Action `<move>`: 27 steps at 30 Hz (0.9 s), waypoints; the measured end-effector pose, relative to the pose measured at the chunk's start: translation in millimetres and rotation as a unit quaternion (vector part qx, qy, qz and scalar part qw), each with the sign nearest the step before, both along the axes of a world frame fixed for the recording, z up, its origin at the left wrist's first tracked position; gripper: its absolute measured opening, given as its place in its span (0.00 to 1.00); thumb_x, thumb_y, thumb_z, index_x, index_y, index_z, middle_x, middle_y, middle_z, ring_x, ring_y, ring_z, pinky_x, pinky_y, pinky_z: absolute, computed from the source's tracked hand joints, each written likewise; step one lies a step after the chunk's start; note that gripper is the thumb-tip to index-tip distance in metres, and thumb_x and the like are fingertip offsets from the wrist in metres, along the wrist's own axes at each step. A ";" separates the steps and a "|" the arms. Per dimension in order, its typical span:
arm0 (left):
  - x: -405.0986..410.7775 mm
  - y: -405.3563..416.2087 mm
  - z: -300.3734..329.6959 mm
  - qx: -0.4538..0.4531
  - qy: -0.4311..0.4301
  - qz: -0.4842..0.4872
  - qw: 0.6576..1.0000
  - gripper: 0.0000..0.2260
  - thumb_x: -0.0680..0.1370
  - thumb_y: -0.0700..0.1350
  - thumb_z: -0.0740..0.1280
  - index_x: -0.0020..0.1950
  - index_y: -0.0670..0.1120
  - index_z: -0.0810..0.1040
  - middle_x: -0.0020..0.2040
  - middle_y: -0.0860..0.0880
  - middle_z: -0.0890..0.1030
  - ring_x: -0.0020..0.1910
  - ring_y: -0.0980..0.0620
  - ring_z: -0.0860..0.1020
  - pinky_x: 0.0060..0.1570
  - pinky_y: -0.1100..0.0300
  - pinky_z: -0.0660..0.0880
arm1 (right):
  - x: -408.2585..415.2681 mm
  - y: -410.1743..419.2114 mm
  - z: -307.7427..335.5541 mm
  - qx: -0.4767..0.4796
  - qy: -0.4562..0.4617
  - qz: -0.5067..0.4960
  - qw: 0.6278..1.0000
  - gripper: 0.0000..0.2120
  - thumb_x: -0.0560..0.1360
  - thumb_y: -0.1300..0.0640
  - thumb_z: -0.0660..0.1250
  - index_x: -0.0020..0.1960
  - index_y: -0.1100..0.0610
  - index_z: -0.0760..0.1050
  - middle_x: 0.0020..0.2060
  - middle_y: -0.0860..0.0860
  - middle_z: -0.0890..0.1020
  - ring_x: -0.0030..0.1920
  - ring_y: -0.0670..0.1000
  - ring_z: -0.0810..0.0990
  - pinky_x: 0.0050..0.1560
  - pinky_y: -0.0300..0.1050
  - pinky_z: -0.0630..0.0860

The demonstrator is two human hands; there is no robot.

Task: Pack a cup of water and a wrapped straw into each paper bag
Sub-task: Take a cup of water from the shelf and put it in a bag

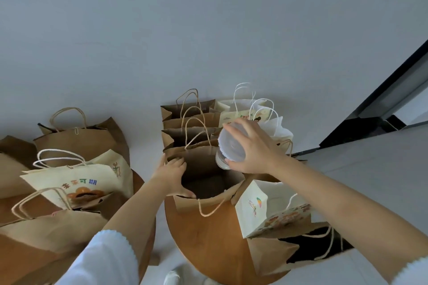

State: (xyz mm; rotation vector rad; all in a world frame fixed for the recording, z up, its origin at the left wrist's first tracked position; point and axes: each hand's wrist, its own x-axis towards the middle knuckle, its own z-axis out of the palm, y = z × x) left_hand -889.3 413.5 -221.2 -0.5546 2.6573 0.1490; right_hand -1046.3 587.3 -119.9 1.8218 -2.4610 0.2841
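An open brown paper bag (206, 201) stands on a round wooden table (208, 243). My left hand (172, 177) grips the bag's left rim, thumb inside, and holds its mouth wide. My right hand (252, 146) grips a clear plastic cup with a white lid (228, 146) by the lid from above. The cup hangs over the bag's right rim, just above the opening. The bag's inside looks dark. No straw shows.
Several more brown bags (187, 122) stand in a row behind the open one. White printed bags (259, 210) stand to its right and at the back. A second table at the left carries more brown and printed bags (76, 183). A dark door frame (382, 104) is at the right.
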 end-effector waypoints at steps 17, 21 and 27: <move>4.6 -0.2 -7.8 -0.021 0.021 -0.030 0.999 0.47 0.69 0.72 0.63 0.79 0.50 0.49 0.79 0.48 0.49 0.78 0.47 0.44 0.65 0.47 0.28 | 24.9 -54.2 -79.2 0.250 0.051 0.190 0.948 0.41 0.71 0.39 0.66 0.76 0.51 0.52 0.72 0.55 0.59 0.70 0.56 0.61 0.66 0.50 0.68; 5.6 -4.0 -9.6 -0.032 0.012 -0.037 0.999 0.47 0.70 0.72 0.61 0.79 0.48 0.47 0.79 0.48 0.47 0.78 0.47 0.42 0.64 0.47 0.27 | 25.2 -64.4 -106.6 0.325 0.089 0.186 0.923 0.42 0.71 0.40 0.67 0.76 0.51 0.49 0.71 0.57 0.58 0.68 0.58 0.62 0.65 0.51 0.68; 7.2 -7.0 -15.3 -0.038 0.028 -0.062 0.997 0.47 0.71 0.72 0.59 0.79 0.46 0.45 0.79 0.47 0.45 0.77 0.47 0.41 0.64 0.47 0.26 | 17.1 -69.2 -143.3 0.432 0.119 0.147 0.882 0.43 0.72 0.46 0.70 0.77 0.50 0.46 0.73 0.59 0.54 0.70 0.63 0.60 0.68 0.56 0.65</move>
